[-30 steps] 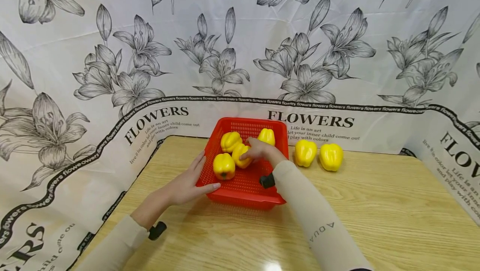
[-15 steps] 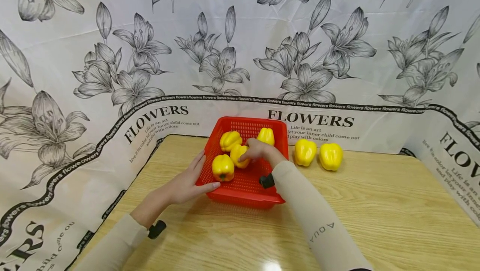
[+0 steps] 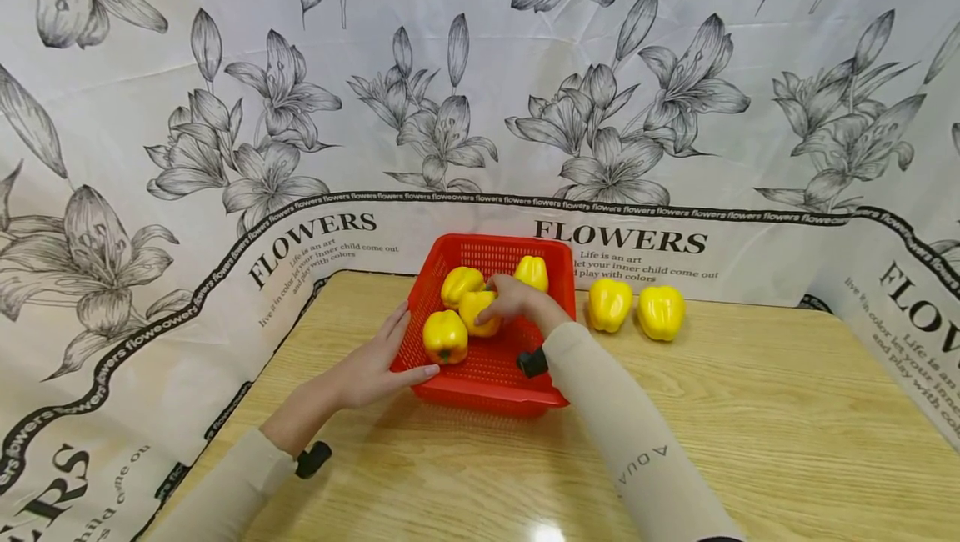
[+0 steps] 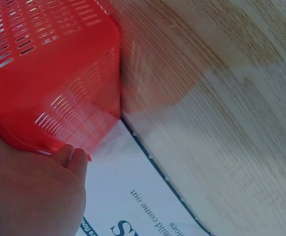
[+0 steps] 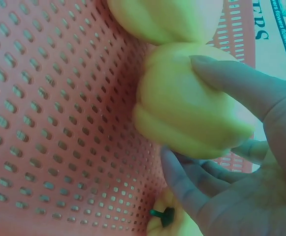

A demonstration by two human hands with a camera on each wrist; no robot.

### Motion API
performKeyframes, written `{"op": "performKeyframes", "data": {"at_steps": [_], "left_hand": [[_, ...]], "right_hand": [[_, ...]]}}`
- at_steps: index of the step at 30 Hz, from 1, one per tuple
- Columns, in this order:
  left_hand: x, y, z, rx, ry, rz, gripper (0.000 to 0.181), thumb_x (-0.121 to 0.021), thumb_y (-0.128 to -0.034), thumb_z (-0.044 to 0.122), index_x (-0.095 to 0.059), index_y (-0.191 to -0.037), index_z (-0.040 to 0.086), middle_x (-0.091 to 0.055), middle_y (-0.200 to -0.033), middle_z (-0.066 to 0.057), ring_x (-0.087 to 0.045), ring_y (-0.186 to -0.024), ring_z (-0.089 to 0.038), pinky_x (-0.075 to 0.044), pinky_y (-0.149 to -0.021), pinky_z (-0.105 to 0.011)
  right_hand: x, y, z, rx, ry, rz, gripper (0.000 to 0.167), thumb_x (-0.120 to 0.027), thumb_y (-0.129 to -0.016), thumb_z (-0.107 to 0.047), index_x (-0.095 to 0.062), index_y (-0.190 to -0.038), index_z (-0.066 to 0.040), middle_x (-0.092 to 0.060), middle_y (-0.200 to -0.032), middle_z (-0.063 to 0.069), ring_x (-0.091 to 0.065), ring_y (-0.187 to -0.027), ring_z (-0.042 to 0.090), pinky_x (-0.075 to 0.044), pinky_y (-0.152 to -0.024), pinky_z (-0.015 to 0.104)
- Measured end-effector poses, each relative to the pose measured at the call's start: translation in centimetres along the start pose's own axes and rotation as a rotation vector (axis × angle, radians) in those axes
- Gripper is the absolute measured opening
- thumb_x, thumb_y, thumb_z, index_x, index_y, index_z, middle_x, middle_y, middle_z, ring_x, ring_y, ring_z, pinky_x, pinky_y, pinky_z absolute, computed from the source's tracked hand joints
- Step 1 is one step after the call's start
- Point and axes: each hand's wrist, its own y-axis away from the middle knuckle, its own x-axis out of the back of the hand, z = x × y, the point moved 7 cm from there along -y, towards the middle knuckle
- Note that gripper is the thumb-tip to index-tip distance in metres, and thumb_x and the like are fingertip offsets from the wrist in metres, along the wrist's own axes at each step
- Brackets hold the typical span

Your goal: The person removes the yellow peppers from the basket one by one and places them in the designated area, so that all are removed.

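Observation:
A red perforated plastic basket (image 3: pixel 487 392) stands on the wooden table with several yellow bell peppers in it. My right hand (image 3: pixel 521 300) reaches inside and holds one bell pepper (image 5: pixel 189 101), thumb on one side and fingers curled on the other. Close by that one lie a bell pepper (image 3: pixel 461 285) behind it and a bell pepper (image 3: pixel 445 337) at the front left. Another bell pepper (image 3: pixel 532 273) sits at the back right of the basket. With straight fingers, my left hand (image 3: pixel 371 371) touches the basket's left side, its thumb along the front left corner.
To the right of the basket, outside it, two yellow bell peppers (image 3: pixel 610 305) stand side by side on the table (image 3: pixel 750 425). A white flower-printed cloth (image 3: pixel 420 142) rises behind the table and at both sides.
The held bell pepper and the front left one have shifted very slightly left, and the front one has tipped so its stem end shows more. My left hand stays at the basket.

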Motion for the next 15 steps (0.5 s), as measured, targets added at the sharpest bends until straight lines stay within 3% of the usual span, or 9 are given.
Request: {"op": "performKeyframes", "data": {"at_steps": [6,15], "left_hand": [[-0.2,0.1,0.0,0.003,0.019,-0.005,0.114,-0.055,-0.0886,0.078,-0.003,-0.166,0.011,0.008,-0.173,0.001,-0.022,-0.154,-0.035,-0.031,-0.119,-0.057],[0.0,0.0,-0.1,0.004,0.004,-0.001,0.114,-0.053,-0.0885,0.080,-0.004,-0.166,0.011,0.008,-0.172,0.003,-0.021,-0.154,-0.034,-0.030,-0.119,-0.056]], "right_hand": [[0.5,0.3,-0.3,0.036,-0.016,0.056,0.070,-0.085,-0.081,-0.016,-0.050,-0.138,0.002,-0.054,-0.135,0.018,-0.054,-0.115,0.031,-0.049,-0.102,0.043],[1.2,1.4,-1.8,0.090,-0.094,0.076,0.068,-0.084,-0.079,-0.010,-0.051,-0.137,0.001,-0.053,-0.135,0.019,-0.057,-0.110,0.030,-0.053,-0.095,0.039]]}}
